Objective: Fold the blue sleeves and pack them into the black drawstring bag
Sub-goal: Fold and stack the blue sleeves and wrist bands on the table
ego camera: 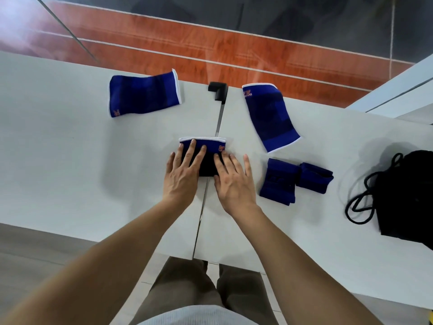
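Note:
A folded blue sleeve (212,146) with a white edge lies at the table's middle. My left hand (184,171) and my right hand (232,181) press flat on it, fingers spread, gripping nothing. An unfolded blue sleeve (143,93) lies at the far left. Another unfolded sleeve (271,116) lies at the far right of centre. Two folded blue sleeves (278,180) (315,174) sit side by side right of my right hand. The black drawstring bag (407,195) rests at the right edge, its cord (358,207) looped on the table.
The white table (70,172) is two tops joined by a seam (201,219) running under the pressed sleeve. A black corner bracket (219,90) sits at the far edge on the seam. Orange and grey floor lies beyond the table.

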Tool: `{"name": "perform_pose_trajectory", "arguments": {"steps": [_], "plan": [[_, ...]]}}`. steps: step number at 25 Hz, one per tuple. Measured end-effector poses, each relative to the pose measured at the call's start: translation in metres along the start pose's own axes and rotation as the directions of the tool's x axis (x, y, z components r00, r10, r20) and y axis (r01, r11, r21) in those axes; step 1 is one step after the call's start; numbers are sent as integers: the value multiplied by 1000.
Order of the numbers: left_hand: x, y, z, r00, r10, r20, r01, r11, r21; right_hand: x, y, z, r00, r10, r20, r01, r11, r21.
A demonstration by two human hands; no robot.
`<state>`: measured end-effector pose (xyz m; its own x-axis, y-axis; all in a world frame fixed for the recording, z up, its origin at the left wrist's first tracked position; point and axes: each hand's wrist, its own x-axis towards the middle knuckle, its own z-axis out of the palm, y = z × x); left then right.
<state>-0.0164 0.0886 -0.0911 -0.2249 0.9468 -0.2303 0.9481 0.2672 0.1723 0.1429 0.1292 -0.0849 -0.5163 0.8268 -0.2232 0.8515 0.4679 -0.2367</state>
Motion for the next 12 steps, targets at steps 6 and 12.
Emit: {"name": "perform_pose_trajectory", "arguments": {"steps": [6, 12], "plan": [[16, -40, -11, 997, -81, -3, 81, 997, -16, 40, -35, -7, 997, -65, 47, 60, 994, 86], [11, -74, -20, 986, -168, -3, 168, 985, -47, 86, 50, -42, 960, 253, -123, -234, 961, 151]]}}
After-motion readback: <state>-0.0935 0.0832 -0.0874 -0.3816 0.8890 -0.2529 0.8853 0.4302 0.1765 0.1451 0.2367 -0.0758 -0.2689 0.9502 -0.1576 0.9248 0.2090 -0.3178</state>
